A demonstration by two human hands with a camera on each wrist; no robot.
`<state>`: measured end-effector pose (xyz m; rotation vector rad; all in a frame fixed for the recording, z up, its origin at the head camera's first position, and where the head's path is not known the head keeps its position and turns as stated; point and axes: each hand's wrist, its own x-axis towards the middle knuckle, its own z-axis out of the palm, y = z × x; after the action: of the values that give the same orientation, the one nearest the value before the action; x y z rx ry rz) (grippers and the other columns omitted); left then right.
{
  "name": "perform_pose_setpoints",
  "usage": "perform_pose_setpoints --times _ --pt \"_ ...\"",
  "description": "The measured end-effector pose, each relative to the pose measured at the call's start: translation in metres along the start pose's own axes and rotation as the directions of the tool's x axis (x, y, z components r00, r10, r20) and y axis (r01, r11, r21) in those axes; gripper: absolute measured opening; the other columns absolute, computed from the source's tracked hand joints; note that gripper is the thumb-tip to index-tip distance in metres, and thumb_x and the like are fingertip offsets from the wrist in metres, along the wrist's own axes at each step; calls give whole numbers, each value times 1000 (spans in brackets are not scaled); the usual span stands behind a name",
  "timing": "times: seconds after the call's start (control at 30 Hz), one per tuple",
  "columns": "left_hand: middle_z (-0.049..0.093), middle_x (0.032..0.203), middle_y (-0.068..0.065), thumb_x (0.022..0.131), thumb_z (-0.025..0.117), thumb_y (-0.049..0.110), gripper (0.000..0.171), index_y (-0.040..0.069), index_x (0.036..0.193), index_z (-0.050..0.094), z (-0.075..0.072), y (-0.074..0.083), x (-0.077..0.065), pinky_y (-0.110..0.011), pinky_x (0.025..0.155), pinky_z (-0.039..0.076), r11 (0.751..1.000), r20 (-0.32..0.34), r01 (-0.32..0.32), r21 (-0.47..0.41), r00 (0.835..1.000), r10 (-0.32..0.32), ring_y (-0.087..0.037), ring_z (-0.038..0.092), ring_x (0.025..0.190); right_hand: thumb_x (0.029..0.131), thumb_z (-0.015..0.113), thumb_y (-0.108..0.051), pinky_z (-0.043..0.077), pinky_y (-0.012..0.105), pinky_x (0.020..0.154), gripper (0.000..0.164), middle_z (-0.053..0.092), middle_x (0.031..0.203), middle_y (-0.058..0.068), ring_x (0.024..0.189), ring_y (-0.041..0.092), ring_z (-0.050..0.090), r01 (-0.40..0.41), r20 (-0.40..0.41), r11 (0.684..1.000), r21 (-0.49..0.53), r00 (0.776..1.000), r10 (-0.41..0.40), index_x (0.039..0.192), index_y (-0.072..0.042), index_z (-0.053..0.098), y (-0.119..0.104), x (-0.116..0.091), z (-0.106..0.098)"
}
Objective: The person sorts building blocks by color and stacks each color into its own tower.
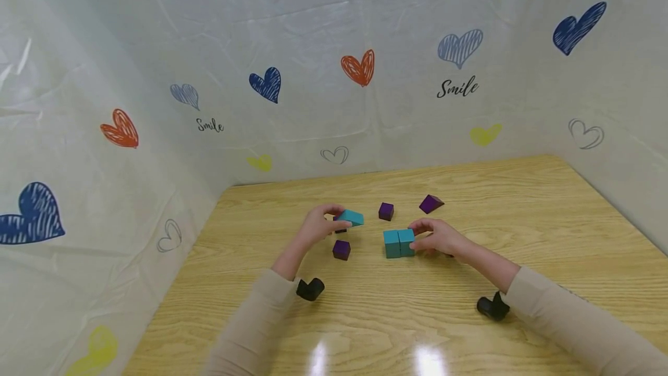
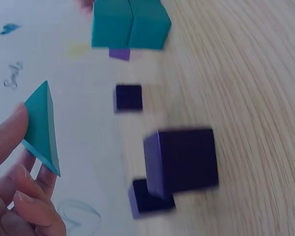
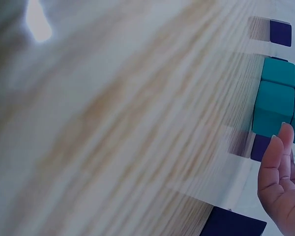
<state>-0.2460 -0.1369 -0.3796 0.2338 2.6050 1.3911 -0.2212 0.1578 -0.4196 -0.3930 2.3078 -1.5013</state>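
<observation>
My left hand pinches a teal triangular block between thumb and fingers, held up over the left side of the block group. Two teal blocks stand side by side on the table, faces together. At their right side is my right hand, its fingertips right at the right-hand block and the fingers only gently bent. A purple cube sits just below my left hand in the head view. Another purple cube lies partly hidden behind it in the left wrist view.
Farther back on the wooden table are a purple cube and a purple triangular block. Another dark purple block lies near my right hand, mostly hidden in the head view. A white curtain with printed hearts borders the table's back and sides.
</observation>
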Motion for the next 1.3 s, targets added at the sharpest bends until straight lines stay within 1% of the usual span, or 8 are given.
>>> perform_pose_setpoints --times 0.1,0.2,0.3,0.37,0.57,0.8,1.03,1.3 --pt "59 114 -7 79 72 28 44 10 117 59 12 10 -2 -31 71 51 1000 10 -27 8 1000 27 -17 56 87 82 69 -19 48 35 69 53 49 119 25 87 18 55 7 2 1000 3 1000 -7 124 7 46 0 0 0" --pt "60 111 -6 79 72 29 41 10 114 60 24 19 -2 -28 68 49 995 14 -87 41 996 87 -20 55 86 82 68 -18 49 36 69 53 49 120 25 87 18 56 9 4 1000 9 1000 -9 124 7 46 0 0 0" --pt "62 107 -5 79 72 30 39 9 111 62 37 26 -2 -31 73 46 989 20 -134 69 991 133 -26 54 92 82 68 -18 49 36 68 53 49 119 25 85 18 55 7 1 1000 10 1000 -7 123 7 47 0 0 0" --pt "63 106 -5 79 72 30 39 9 110 62 44 29 -2 -33 80 45 985 27 -156 77 988 154 -27 54 100 82 69 -18 49 36 67 52 50 118 25 84 18 55 10 0 1000 11 1000 -10 123 7 47 -1 0 0" --pt "63 105 0 78 72 33 40 13 110 62 65 37 0 -37 90 43 986 53 -136 97 990 131 -23 53 107 83 68 -18 48 36 66 51 50 117 25 82 17 55 19 10 1000 21 1000 -19 122 7 47 0 1 0" --pt "64 103 3 77 72 33 38 14 109 63 82 39 4 -32 87 45 975 50 -152 164 988 146 -18 56 103 83 67 -19 47 35 67 47 51 117 22 83 17 54 5 6 1000 6 1000 -5 119 5 48 1 1 0" --pt "63 101 4 78 72 34 37 16 109 63 90 40 4 -26 80 47 962 54 -151 226 988 143 -13 56 96 84 67 -19 47 36 68 47 49 119 24 85 19 55 13 2 1000 -9 1000 -13 119 5 49 2 1 -1" --pt "63 101 4 79 71 34 38 16 111 62 93 38 3 -26 79 47 963 58 -147 224 989 138 -13 56 95 84 67 -19 48 37 68 47 50 118 24 86 20 55 24 1 1000 -10 1000 -24 120 5 49 1 0 0"
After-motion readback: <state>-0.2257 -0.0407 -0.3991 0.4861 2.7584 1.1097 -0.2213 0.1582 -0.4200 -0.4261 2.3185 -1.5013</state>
